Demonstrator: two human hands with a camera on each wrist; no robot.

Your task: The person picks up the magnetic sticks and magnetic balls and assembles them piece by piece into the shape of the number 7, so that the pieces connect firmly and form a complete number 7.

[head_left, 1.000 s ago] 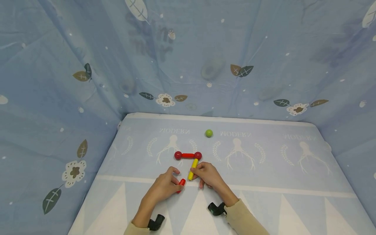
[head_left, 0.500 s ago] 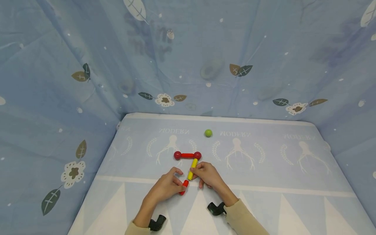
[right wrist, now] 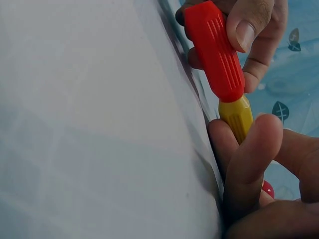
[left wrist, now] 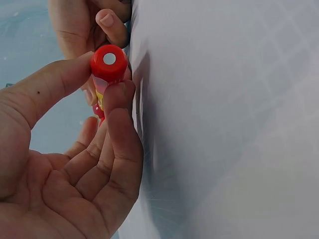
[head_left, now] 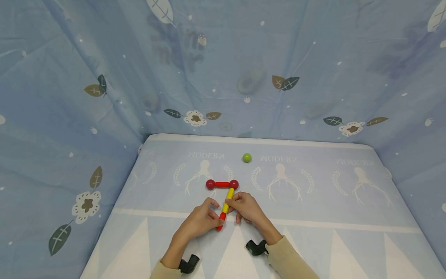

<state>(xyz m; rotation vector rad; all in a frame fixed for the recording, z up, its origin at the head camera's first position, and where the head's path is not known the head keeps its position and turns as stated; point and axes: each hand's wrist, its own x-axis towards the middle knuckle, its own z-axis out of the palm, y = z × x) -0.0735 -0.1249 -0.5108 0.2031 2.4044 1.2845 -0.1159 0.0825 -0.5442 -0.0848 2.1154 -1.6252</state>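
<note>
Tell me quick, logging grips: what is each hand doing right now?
Left hand: pinching the short red stick.
Right hand: gripping the yellow stick.

Short red rod (head_left: 220, 222) end-to-end w/ yellow rod (head_left: 228, 199), flat on mat

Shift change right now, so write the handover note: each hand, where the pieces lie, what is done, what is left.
Left hand: pinches the short red ribbed plastic rod, its end against the yellow rod.
Right hand: holds the yellow plastic rod on the pale blue printed mat.
Done: two red balls joined by a red bar lie flat; the yellow rod's far end meets the right ball; red rod lines up end to end with the yellow.
Left: the small green ball lies alone further back, unused. Probably seat the red rod firmly, then release.
</note>
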